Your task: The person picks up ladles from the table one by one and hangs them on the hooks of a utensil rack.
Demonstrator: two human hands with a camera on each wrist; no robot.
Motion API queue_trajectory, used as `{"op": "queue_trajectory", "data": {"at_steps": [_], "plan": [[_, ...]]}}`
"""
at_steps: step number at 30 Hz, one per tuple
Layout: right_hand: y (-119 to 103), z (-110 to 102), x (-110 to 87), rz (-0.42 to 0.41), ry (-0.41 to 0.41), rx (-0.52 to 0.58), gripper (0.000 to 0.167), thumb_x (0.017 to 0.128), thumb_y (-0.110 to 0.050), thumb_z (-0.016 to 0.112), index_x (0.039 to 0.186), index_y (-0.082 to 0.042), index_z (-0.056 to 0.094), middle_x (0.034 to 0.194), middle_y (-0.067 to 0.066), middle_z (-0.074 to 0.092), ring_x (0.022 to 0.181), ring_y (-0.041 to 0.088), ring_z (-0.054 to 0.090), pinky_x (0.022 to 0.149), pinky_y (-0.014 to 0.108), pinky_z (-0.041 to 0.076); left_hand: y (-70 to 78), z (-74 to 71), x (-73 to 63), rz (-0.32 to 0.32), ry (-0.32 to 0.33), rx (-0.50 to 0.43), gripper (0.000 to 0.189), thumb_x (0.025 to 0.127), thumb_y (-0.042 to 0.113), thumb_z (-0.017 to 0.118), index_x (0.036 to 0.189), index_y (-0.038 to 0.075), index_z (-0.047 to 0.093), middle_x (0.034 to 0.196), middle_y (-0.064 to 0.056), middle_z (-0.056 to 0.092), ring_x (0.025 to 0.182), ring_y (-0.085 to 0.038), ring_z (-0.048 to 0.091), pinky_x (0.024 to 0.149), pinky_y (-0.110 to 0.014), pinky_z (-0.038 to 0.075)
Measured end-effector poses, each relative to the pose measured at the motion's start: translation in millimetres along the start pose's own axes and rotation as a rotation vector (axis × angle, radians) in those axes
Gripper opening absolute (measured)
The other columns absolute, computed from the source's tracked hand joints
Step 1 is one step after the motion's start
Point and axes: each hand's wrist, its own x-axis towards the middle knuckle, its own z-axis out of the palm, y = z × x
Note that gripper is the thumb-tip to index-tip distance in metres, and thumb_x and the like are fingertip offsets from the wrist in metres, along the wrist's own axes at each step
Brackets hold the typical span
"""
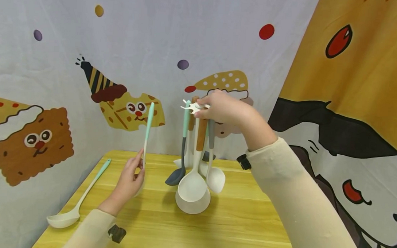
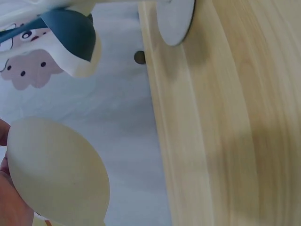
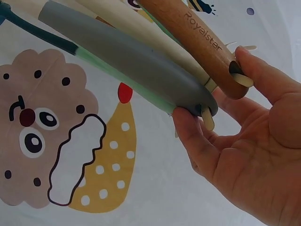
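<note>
My left hand (image 1: 127, 178) holds a mint-handled spoon (image 1: 149, 122) upright, left of the utensil rack. Its rounded cream head (image 2: 59, 172) shows beside the fingers in the left wrist view. My right hand (image 1: 223, 106) grips the hooked white top (image 1: 193, 107) of the rack with thumb and fingers. From the hooks hang a wooden-handled white ladle (image 1: 193, 186), a dark blue utensil (image 1: 176, 177) with a mint handle, and a grey-handled white utensil (image 1: 216, 180). Other utensils behind are partly hidden. Close to the right fingertips are the grey handle (image 3: 127, 61) and wooden handle (image 3: 197, 42).
A second mint-handled spoon (image 1: 65, 218) lies at the left side of the wooden table (image 1: 244, 220). The rack's round white base (image 1: 193, 207) stands on the table. Behind hangs a printed curtain (image 1: 149, 34) with cartoon figures.
</note>
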Motion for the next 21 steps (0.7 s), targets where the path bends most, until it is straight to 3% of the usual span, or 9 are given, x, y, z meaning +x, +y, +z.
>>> {"op": "queue_trajectory", "data": {"at_steps": [5,8,12,15,21], "plan": [[-0.4,0.9,-1.3,-0.011,0.011,-0.038,0.055,0.095,-0.039,0.054,0.145,-0.02,0.04,0.146,0.006,0.04,0.135,0.024,0.031,0.107,0.043,0.034,10.2,2.8,2.0,0.017,0.003,-0.03,0.073,0.09,-0.011,0.051,0.151,0.018,0.024,0.1,-0.011,0.049,0.088,-0.017,0.047,0.058,-0.018,0.051],[-0.1,1.3,-1.2,-0.015,0.011,-0.035,0.055,0.095,-0.039,0.055,0.145,-0.02,0.04,0.146,0.006,0.041,0.133,0.023,0.032,0.106,0.042,0.035,15.9,4.6,2.6,0.047,0.01,-0.039,0.073,0.09,-0.012,0.051,0.151,0.017,0.025,0.101,-0.011,0.049,0.089,-0.014,0.047,0.06,-0.016,0.051],[-0.9,2.0,-1.7,0.004,0.016,-0.008,0.056,0.094,-0.039,0.056,0.145,-0.021,0.04,0.148,0.008,0.037,0.134,0.024,0.029,0.105,0.044,0.035,45.4,-0.1,3.7,0.081,0.024,-0.047,0.07,0.086,-0.018,0.051,0.148,0.004,0.029,0.1,-0.016,0.05,0.088,-0.014,0.047,0.062,-0.018,0.052],[-2.7,2.7,-1.8,0.025,0.022,0.003,0.056,0.094,-0.039,0.056,0.144,-0.022,0.041,0.147,0.01,0.035,0.132,0.024,0.029,0.103,0.044,0.037,67.4,-4.9,4.3,0.093,0.026,-0.054,0.066,0.084,-0.021,0.052,0.144,-0.005,0.031,0.096,-0.02,0.05,0.085,-0.021,0.048,0.061,-0.02,0.053],[-5.9,3.4,-0.8,0.031,0.029,-0.044,0.05,0.095,-0.04,0.054,0.141,-0.021,0.047,0.139,0.009,0.04,0.13,0.024,0.029,0.102,0.043,0.037,73.9,-3.1,4.9,0.148,0.038,-0.062,0.066,0.082,-0.023,0.052,0.143,-0.007,0.032,0.094,-0.02,0.049,0.084,-0.023,0.049,0.065,-0.03,0.057]]}}
